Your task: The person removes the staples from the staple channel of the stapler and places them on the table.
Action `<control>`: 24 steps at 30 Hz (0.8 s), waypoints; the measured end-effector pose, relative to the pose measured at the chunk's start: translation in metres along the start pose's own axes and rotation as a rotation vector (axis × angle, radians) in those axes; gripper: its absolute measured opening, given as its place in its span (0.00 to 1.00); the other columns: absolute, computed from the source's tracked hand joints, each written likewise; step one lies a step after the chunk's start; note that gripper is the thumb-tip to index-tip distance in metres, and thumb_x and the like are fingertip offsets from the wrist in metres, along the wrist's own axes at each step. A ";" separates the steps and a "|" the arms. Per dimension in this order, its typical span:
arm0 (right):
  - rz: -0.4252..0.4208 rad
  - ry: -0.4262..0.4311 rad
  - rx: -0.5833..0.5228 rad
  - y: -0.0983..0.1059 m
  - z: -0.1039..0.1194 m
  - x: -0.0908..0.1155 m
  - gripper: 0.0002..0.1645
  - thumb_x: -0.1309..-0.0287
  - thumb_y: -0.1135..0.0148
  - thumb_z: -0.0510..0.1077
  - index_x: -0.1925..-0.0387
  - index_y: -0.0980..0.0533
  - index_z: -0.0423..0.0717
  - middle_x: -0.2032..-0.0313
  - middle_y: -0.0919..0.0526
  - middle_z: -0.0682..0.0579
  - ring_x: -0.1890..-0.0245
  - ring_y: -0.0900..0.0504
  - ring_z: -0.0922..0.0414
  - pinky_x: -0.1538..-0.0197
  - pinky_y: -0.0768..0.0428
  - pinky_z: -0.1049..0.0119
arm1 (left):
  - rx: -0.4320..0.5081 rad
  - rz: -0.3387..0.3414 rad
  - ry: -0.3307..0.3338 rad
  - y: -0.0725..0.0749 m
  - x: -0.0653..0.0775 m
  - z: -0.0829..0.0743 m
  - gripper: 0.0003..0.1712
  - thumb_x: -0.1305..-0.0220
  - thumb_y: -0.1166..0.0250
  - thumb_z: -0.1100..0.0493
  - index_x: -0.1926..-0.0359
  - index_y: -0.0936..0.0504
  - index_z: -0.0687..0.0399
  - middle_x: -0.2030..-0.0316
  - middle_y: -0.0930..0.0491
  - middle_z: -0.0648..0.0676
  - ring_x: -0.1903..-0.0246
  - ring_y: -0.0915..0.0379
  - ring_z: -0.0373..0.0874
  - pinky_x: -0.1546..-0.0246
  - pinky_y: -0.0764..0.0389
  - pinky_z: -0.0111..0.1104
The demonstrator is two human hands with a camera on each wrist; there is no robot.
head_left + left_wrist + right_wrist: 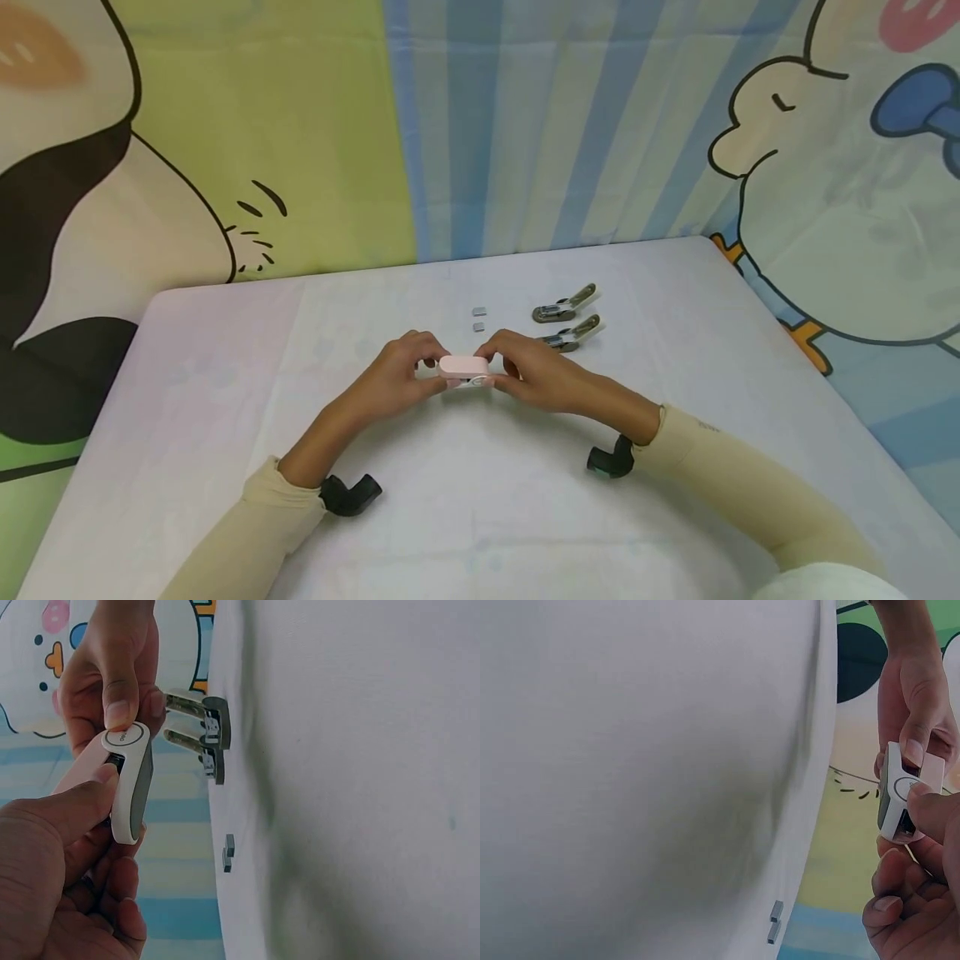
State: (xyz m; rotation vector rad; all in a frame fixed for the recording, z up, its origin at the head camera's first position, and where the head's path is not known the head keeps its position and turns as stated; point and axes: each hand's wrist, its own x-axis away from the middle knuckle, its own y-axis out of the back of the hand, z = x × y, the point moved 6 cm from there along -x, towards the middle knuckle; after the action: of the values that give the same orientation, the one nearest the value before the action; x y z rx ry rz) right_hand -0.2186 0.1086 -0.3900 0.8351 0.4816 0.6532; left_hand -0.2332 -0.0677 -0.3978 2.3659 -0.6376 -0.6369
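Above the table, both hands hold a small pink and white stapler [463,367]. My left hand [397,375] pinches its left end; in the left wrist view that thumb lies over a dark slot in the side of the stapler [133,787]. My right hand [536,371] grips the other end, with its thumb on the round printed disc, as the right wrist view shows on the stapler [901,787]. Fingers cover part of the pink body. Behind the hands lie two short grey staple strips [478,312], side by side but apart.
Two spring clips with grey-green handles lie right of the staple strips, the far clip [562,305] and the near clip [573,335], the latter partly behind my right hand. A white cloth covers the table [480,517]. A cartoon-printed curtain [315,133] hangs along the back.
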 end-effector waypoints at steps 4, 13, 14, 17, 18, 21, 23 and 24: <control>0.005 0.011 -0.007 -0.004 0.000 0.008 0.17 0.36 0.36 0.42 0.47 0.28 0.46 0.55 0.26 0.55 0.73 0.31 0.61 0.71 0.29 0.68 | 0.000 0.014 -0.005 -0.008 0.004 -0.001 0.09 0.48 0.27 0.66 0.65 0.15 0.54 0.67 0.23 0.43 0.64 0.32 0.42 0.64 0.28 0.37; 0.072 -0.054 0.009 -0.020 -0.012 0.020 0.17 0.38 0.34 0.43 0.50 0.27 0.50 0.71 0.29 0.58 0.79 0.34 0.64 0.74 0.32 0.69 | -0.083 0.094 -0.081 -0.033 0.013 0.002 0.09 0.47 0.27 0.65 0.65 0.16 0.55 0.66 0.22 0.45 0.64 0.32 0.42 0.63 0.27 0.34; 0.082 -0.061 0.016 -0.022 -0.013 0.021 0.17 0.39 0.34 0.43 0.50 0.27 0.51 0.73 0.29 0.58 0.79 0.34 0.64 0.74 0.32 0.70 | -0.093 0.102 -0.089 -0.035 0.014 0.001 0.08 0.47 0.27 0.65 0.65 0.16 0.55 0.66 0.22 0.45 0.64 0.32 0.42 0.63 0.27 0.34; 0.095 -0.073 0.026 -0.024 -0.013 0.023 0.16 0.39 0.33 0.44 0.51 0.27 0.51 0.73 0.29 0.58 0.79 0.34 0.64 0.74 0.31 0.69 | -0.100 0.121 -0.087 -0.038 0.016 -0.002 0.08 0.46 0.28 0.65 0.64 0.16 0.55 0.65 0.22 0.45 0.63 0.31 0.43 0.62 0.27 0.35; 0.095 -0.072 0.026 -0.024 -0.013 0.024 0.16 0.39 0.34 0.44 0.51 0.27 0.51 0.73 0.29 0.58 0.79 0.34 0.64 0.74 0.31 0.69 | -0.101 0.122 -0.085 -0.038 0.016 -0.003 0.08 0.46 0.28 0.65 0.65 0.16 0.55 0.65 0.23 0.45 0.63 0.31 0.43 0.61 0.27 0.35; 0.088 -0.073 0.023 -0.024 -0.013 0.024 0.16 0.38 0.34 0.44 0.51 0.27 0.51 0.70 0.28 0.56 0.78 0.34 0.64 0.73 0.31 0.69 | -0.104 0.117 -0.069 -0.039 0.016 -0.002 0.08 0.46 0.28 0.65 0.64 0.16 0.55 0.64 0.22 0.45 0.62 0.30 0.42 0.60 0.26 0.36; 0.077 -0.073 0.022 -0.023 -0.015 0.024 0.16 0.38 0.34 0.44 0.51 0.27 0.51 0.69 0.27 0.55 0.78 0.33 0.64 0.73 0.30 0.69 | -0.098 0.098 -0.059 -0.039 0.016 -0.001 0.09 0.46 0.28 0.65 0.63 0.16 0.55 0.63 0.22 0.46 0.62 0.30 0.41 0.60 0.26 0.36; 0.071 -0.073 0.022 -0.023 -0.015 0.024 0.16 0.38 0.34 0.43 0.50 0.27 0.51 0.68 0.27 0.55 0.78 0.33 0.64 0.73 0.30 0.69 | -0.092 0.085 -0.053 -0.040 0.016 0.000 0.09 0.46 0.28 0.65 0.63 0.16 0.55 0.63 0.21 0.46 0.62 0.30 0.41 0.60 0.26 0.36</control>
State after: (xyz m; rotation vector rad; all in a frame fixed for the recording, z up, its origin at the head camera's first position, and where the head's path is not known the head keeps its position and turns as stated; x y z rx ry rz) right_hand -0.2035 0.1219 -0.4203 0.8966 0.3952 0.6816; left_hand -0.2095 -0.0494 -0.4284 2.2308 -0.7124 -0.6785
